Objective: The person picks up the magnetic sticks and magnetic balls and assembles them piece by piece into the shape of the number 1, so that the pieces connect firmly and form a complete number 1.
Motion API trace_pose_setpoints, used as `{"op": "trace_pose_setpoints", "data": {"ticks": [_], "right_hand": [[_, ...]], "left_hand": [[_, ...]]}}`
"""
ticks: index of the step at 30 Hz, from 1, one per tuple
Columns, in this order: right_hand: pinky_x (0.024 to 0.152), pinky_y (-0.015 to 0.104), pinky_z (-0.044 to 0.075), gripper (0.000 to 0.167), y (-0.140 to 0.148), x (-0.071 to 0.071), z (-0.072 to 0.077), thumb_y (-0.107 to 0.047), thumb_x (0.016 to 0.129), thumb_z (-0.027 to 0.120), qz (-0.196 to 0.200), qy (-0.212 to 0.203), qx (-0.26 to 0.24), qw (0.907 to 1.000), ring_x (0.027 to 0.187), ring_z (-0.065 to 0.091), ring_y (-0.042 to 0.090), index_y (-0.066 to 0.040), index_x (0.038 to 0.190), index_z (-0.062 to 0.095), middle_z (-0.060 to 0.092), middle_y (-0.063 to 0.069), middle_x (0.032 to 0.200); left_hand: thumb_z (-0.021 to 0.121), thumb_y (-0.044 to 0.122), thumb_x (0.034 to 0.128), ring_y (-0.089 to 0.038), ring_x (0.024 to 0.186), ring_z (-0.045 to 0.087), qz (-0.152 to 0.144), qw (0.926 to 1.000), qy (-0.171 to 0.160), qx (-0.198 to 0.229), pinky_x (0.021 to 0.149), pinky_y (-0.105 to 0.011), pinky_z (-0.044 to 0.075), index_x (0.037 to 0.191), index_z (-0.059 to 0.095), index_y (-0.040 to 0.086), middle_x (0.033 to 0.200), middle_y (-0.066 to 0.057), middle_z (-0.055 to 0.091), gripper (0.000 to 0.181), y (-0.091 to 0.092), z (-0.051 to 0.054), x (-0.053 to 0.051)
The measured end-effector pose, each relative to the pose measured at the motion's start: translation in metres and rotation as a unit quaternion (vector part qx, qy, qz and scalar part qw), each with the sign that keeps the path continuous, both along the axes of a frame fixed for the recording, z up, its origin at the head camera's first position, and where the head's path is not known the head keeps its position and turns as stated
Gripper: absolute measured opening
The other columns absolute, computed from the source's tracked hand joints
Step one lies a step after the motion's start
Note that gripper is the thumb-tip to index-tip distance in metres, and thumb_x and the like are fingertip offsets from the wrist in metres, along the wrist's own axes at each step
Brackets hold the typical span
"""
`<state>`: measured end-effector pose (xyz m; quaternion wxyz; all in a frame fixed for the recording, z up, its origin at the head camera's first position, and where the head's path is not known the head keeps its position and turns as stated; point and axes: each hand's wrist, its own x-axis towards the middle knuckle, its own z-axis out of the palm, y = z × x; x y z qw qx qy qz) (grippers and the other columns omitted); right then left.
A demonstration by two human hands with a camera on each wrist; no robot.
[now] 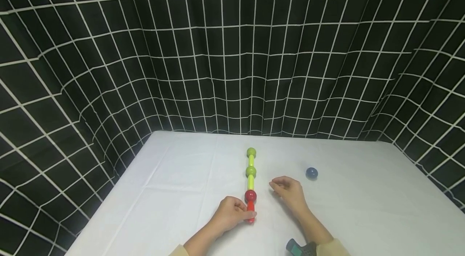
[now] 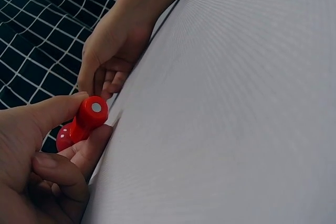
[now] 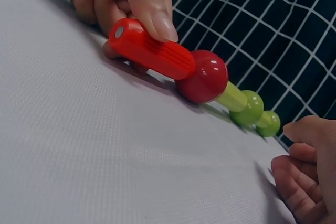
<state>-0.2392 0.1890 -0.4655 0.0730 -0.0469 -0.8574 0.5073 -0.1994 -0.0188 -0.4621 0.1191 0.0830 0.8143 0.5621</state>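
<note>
A straight chain of toy rods and balls lies on the white table, running away from me. Its near end is a red rod (image 3: 152, 51) with a pale round disc in its end face, joined to a red ball (image 1: 250, 196). Beyond follow a yellow-green rod (image 1: 251, 182), a green ball (image 1: 250, 171), another such rod (image 1: 251, 160) and a far green ball (image 1: 251, 152). My left hand (image 1: 229, 215) pinches the red rod between thumb and fingers. To the right of the chain, my right hand (image 1: 289, 192) is apart from it, fingers loosely bent, holding nothing.
A blue ball (image 1: 311, 173) lies on the white tablecloth (image 1: 363, 191), beyond and right of my right hand. Dark curtains with a white grid (image 1: 239, 66) stand behind and along the sides. A grey and teal device (image 1: 299, 248) is at my right wrist.
</note>
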Motion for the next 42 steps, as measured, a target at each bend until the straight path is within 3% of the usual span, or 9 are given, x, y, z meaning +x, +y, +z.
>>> {"op": "trace_pose_setpoints", "data": {"ticks": [11,15,21,26,35,42], "right_hand": [[0.057,0.019,0.047,0.027,0.012,-0.001,0.001,-0.022,0.082,0.069,-0.017,-0.005,-0.007,0.9998,0.067,0.063,0.010,-0.003,0.102,0.065,0.069,0.014,0.096],[0.056,0.020,0.046,0.028,0.023,0.000,0.003,-0.020,0.083,0.068,-0.027,0.000,-0.012,0.9996,0.066,0.063,0.010,0.000,0.104,0.064,0.070,0.015,0.089],[0.052,0.021,0.043,0.034,0.037,-0.004,0.009,-0.026,0.085,0.067,-0.063,0.015,0.038,0.9972,0.063,0.060,0.009,-0.003,0.110,0.063,0.069,0.009,0.076],[0.060,0.020,0.046,0.035,0.049,-0.005,0.011,-0.026,0.085,0.067,-0.091,0.031,0.071,0.9928,0.065,0.061,0.010,-0.004,0.113,0.063,0.069,0.011,0.078],[0.061,0.015,0.045,0.041,0.070,-0.006,0.013,-0.031,0.085,0.067,-0.140,0.061,0.068,0.9859,0.067,0.059,0.004,-0.005,0.116,0.061,0.069,0.016,0.092],[0.055,0.015,0.045,0.042,0.080,-0.007,0.012,-0.026,0.083,0.070,-0.165,0.072,0.075,0.9807,0.059,0.057,0.002,-0.007,0.119,0.061,0.069,0.016,0.084]], "left_hand": [[0.079,0.025,0.0716,-0.007,0.050,0.051,-0.001,1.0000,-0.003,0.001,0.047,-0.020,0.037,0.070,0.064,0.004,0.058,-0.003,0.064,0.025,-0.001,0.000,0.001],[0.079,0.025,0.0716,-0.007,0.050,0.050,-0.004,1.0000,-0.007,0.000,0.046,-0.019,0.036,0.070,0.064,0.005,0.057,-0.002,0.064,0.025,0.000,0.000,0.002],[0.079,0.024,0.0719,-0.007,0.051,0.052,-0.004,0.9999,0.002,0.011,0.047,-0.018,0.037,0.071,0.065,0.004,0.058,-0.002,0.065,0.024,0.000,0.001,0.001],[0.079,0.024,0.0720,-0.007,0.051,0.052,-0.006,0.9999,-0.004,0.010,0.048,-0.018,0.038,0.071,0.065,0.004,0.059,-0.003,0.066,0.024,0.000,0.001,0.001],[0.079,0.025,0.0721,-0.007,0.052,0.052,-0.007,0.9999,0.000,0.009,0.048,-0.018,0.037,0.070,0.065,0.005,0.059,-0.003,0.066,0.025,-0.001,0.001,0.001],[0.079,0.025,0.0719,-0.006,0.052,0.050,-0.005,1.0000,0.002,0.008,0.047,-0.018,0.036,0.069,0.065,0.005,0.058,-0.002,0.065,0.024,-0.002,0.000,0.001]]}}
